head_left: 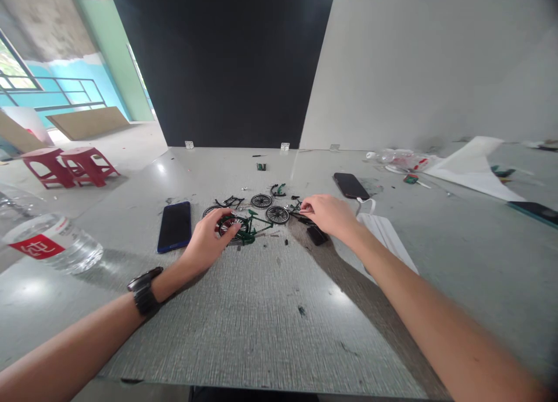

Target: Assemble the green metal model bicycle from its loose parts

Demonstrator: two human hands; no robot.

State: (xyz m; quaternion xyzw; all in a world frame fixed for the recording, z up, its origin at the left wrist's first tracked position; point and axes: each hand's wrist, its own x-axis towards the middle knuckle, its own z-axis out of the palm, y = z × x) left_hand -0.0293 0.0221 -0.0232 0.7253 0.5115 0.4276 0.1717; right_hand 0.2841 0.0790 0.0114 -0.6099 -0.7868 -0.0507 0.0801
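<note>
The grey worktop point(261, 332) bears, at twelve o'clock, the green model bicycle point(250, 228), one end cupped by the left hand point(208, 239), probably for steadiness; whether pinched, I can't tell. The right hand point(329, 213), toward one o'clock, pinches something slender point(305, 211).

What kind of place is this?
Probably a makeshift workspace in an unfinished or half-renovated room: the far-left wall is patchily coloured, a tan panel stands behind red stools, and small bicycle parts are spread on the table.
</note>
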